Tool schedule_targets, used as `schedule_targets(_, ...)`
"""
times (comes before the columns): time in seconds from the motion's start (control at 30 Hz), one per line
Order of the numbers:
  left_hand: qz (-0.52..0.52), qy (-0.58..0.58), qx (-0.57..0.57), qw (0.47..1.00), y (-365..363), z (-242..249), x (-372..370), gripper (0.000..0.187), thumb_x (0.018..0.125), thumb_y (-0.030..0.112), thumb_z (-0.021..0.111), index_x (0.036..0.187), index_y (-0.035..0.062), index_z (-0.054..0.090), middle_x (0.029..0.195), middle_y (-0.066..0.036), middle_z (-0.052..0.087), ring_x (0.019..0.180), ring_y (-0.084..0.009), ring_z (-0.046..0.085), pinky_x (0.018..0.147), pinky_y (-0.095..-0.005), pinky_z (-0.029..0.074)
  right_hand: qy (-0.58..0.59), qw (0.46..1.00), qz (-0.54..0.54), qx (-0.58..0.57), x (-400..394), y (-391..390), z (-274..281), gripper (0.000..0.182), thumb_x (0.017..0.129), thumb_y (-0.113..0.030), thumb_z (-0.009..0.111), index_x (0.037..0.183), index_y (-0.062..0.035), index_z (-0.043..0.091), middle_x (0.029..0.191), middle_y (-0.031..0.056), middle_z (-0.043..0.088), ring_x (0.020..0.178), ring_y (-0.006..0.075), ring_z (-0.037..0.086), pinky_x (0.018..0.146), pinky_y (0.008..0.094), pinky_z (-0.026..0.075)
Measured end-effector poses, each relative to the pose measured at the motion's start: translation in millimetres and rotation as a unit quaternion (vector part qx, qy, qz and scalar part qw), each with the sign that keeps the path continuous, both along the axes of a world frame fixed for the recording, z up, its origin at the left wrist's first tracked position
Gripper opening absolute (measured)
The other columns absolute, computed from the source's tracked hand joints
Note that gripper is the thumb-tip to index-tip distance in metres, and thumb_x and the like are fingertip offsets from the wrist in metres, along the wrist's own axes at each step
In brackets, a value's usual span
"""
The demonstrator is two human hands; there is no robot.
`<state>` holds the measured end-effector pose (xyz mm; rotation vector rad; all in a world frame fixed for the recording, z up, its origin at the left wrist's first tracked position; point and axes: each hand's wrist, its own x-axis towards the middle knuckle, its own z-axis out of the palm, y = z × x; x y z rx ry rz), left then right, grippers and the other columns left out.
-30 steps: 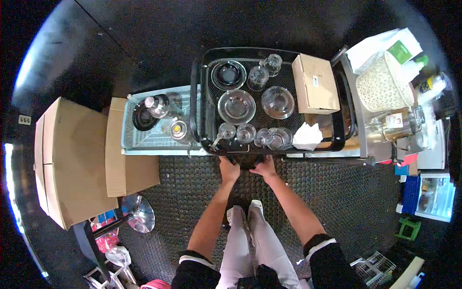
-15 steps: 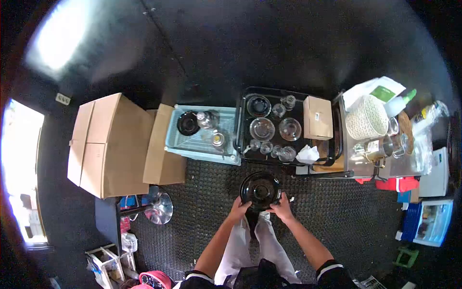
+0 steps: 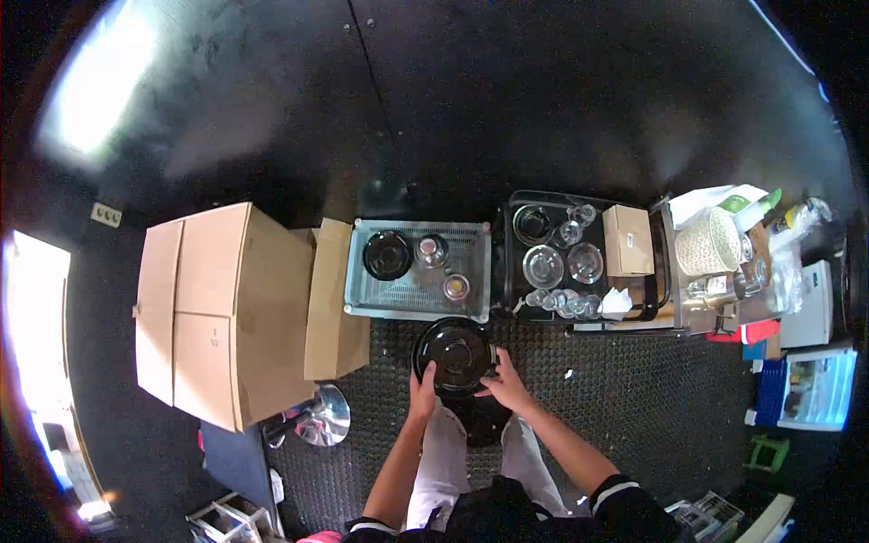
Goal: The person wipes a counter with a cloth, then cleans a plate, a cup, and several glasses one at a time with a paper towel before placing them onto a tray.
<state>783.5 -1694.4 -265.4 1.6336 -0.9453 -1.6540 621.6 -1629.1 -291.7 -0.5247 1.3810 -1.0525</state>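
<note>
Here, each hand [image 3: 422,391] [image 3: 509,385] pinches the black plate's [image 3: 454,355] rim, thumb on top.

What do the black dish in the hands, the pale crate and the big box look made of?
Dish: glossy black, probably glass given its bright reflections; glazed ceramic possible.
Crate: likely plastic, dull, with a moulded lattice.
Box: matte brown cardboard, by its flaps and seams.

both hands, the left hand [image 3: 423,393] and the right hand [image 3: 507,385], hold a stack of black glass plates [image 3: 454,356] by its sides, near the front edge of a pale blue crate [image 3: 360,297]. in the crate sit a black dish [image 3: 387,255] and two glass items. beside it, a black tray [image 3: 518,195] carries clear plates [image 3: 543,267], small glasses and a closed cardboard box [image 3: 628,241].
</note>
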Motion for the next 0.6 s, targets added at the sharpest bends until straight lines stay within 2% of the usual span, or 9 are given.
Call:
schedule_targets(0.03, -0.013, 0.089, -0.017, 0.996, -14.8, -6.3, 9.6, 0.046, 0.088, 0.032, 0.049, 0.120, -0.0009, 0.044, 0.114, -0.010, 0.050, 0.104, -0.0210, 0.047, 0.090, -0.0318, 0.036, 0.023, 1.000, -0.011, 0.000, 8.4, -11.4, 11.0, 0.055, 0.080, 0.008, 0.047, 0.124, -0.0090, 0.018, 0.108, 0.0156, 0.047, 0.082, 0.0244, 0.058, 0.062, 0.0381, 0.057)
schedule_targets(0.07, -0.020, 0.093, -0.015, 0.995, -24.9, -11.7, 17.9, 0.046, 0.088, 0.032, 0.049, 0.120, -0.0009, 0.044, 0.114, -0.010, 0.050, 0.104, -0.0210, 0.047, 0.090, -0.0318, 0.036, 0.028, 0.999, -0.018, 0.002, 14.2, -23.3, 17.7, 0.055, 0.080, 0.008, 0.047, 0.124, -0.0090, 0.018, 0.108, 0.0156, 0.047, 0.082, 0.0244, 0.058, 0.062, 0.0381, 0.057)
schedule_targets(0.13, -0.040, -0.015, 0.001, 0.999, -48.6, 14.2, 22.9, 0.047, 0.088, 0.033, 0.048, 0.120, -0.0009, 0.043, 0.117, -0.011, 0.049, 0.105, -0.0209, 0.047, 0.090, -0.0319, 0.036, 0.093, 0.995, -0.024, -0.014, 23.2, -42.1, 28.0, 0.037, 0.081, -0.001, 0.054, 0.110, -0.0054, 0.031, 0.090, 0.0116, 0.055, 0.062, 0.0179, 0.059, 0.046, 0.0322, 0.054)
schedule_targets(0.17, -0.057, -0.047, 0.012, 0.997, -57.7, 29.8, 22.0, 0.049, 0.090, 0.036, 0.044, 0.121, -0.0018, 0.042, 0.119, -0.013, 0.047, 0.107, -0.0211, 0.045, 0.092, -0.0317, 0.034, 0.095, 0.995, -0.033, -0.013, 25.4, -49.9, 33.2, 0.037, 0.081, -0.001, 0.054, 0.110, -0.0054, 0.031, 0.090, 0.0116, 0.055, 0.062, 0.0179, 0.059, 0.046, 0.0322, 0.054)
schedule_targets(0.2, -0.068, -0.045, 0.011, 0.997, -63.1, 20.9, 26.1, 0.049, 0.090, 0.036, 0.044, 0.121, -0.0018, 0.042, 0.119, -0.013, 0.047, 0.107, -0.0211, 0.045, 0.092, -0.0317, 0.034, 0.166, 0.985, -0.047, -0.034, 26.1, -57.3, 39.0, 0.029, 0.081, -0.005, 0.056, 0.102, -0.0046, 0.035, 0.079, 0.0090, 0.055, 0.053, 0.0148, 0.056, 0.040, 0.0294, 0.049)
schedule_targets(0.23, -0.068, 0.000, -0.023, 0.997, -69.3, 8.7, 29.4, 0.052, 0.090, 0.038, 0.041, 0.122, -0.0026, 0.041, 0.120, -0.013, 0.047, 0.108, -0.0217, 0.044, 0.093, -0.0316, 0.033, 0.236, 0.968, -0.061, -0.055, 25.4, -63.7, 44.8, 0.023, 0.081, -0.009, 0.059, 0.093, -0.0038, 0.040, 0.069, 0.0063, 0.055, 0.044, 0.0116, 0.053, 0.033, 0.0267, 0.044)
schedule_targets(0.33, -0.072, 0.065, -0.053, 0.994, -82.4, 5.4, 22.5, 0.056, 0.092, 0.042, 0.033, 0.123, -0.0051, 0.040, 0.122, -0.013, 0.045, 0.111, -0.0219, 0.042, 0.095, -0.0312, 0.030, 0.262, 0.957, -0.105, -0.062, 19.9, -74.6, 63.4, 0.018, 0.081, -0.010, 0.060, 0.082, -0.0029, 0.043, 0.061, 0.0048, 0.054, 0.038, 0.0091, 0.049, 0.030, 0.0239, 0.037)
schedule_targets(0.43, -0.066, 0.108, -0.026, 0.992, -92.2, 28.9, 2.3, 0.061, 0.094, 0.041, 0.020, 0.125, -0.0094, 0.033, 0.131, -0.013, 0.035, 0.120, -0.0206, 0.034, 0.100, -0.0292, 0.024, 0.231, 0.962, -0.127, -0.064, 5.3, -77.0, 76.9, 0.015, 0.082, -0.009, 0.058, 0.081, -0.0024, 0.044, 0.060, 0.0045, 0.053, 0.037, 0.0092, 0.050, 0.030, 0.0227, 0.037)
schedule_targets(0.6, -0.112, 0.079, -0.028, 0.990, -99.2, 26.1, -18.6, 0.068, 0.091, 0.046, 0.028, 0.130, -0.0088, 0.017, 0.136, -0.014, 0.027, 0.125, -0.0212, 0.027, 0.102, -0.0293, 0.019, 0.150, 0.971, -0.165, -0.082, -24.5, -73.2, 82.1, 0.014, 0.083, -0.007, 0.055, 0.086, -0.0011, 0.042, 0.054, 0.0053, 0.051, 0.035, 0.0123, 0.051, 0.028, 0.0250, 0.037)
